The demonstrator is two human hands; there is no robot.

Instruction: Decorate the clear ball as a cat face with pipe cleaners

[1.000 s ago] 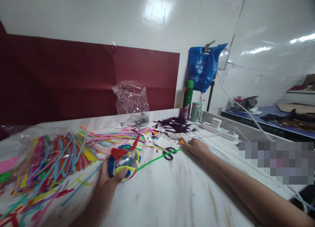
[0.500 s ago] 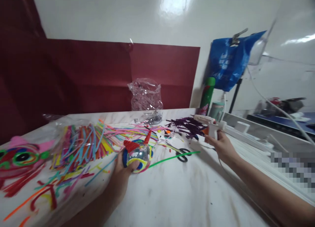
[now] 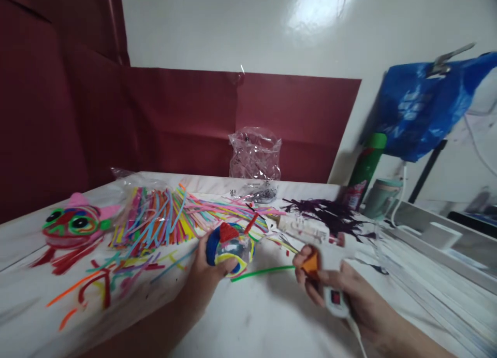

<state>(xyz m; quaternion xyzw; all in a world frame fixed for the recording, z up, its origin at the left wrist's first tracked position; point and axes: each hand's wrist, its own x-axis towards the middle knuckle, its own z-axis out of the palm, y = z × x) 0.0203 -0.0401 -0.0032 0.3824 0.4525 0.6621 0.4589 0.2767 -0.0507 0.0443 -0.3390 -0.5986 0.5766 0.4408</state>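
My left hand (image 3: 212, 270) grips a clear ball (image 3: 236, 250) wrapped with coloured pipe cleaners, its thumb across the front. Two red pieces stick up from the ball's top, and blue and yellow coils sit on its sides. In my right hand (image 3: 330, 280) is a white glue gun (image 3: 334, 252), with fingers at its orange trigger and its nozzle pointing left toward the ball. A gap separates nozzle and ball. Beneath them on the table lies a green pipe cleaner (image 3: 264, 272).
A finished-looking pink pipe-cleaner figure (image 3: 72, 226) sits at the left. Beside it are a bundle of colourful pipe cleaners (image 3: 151, 220) and loose cut pieces. Purple shreds (image 3: 326, 213), a clear plastic bag (image 3: 254, 156), a green can (image 3: 367, 161) and a cup (image 3: 382, 197) stand behind.
My right hand has brought the glue gun leftward and nearer, closer to the ball. The view has turned left. The ball remains in my left hand.
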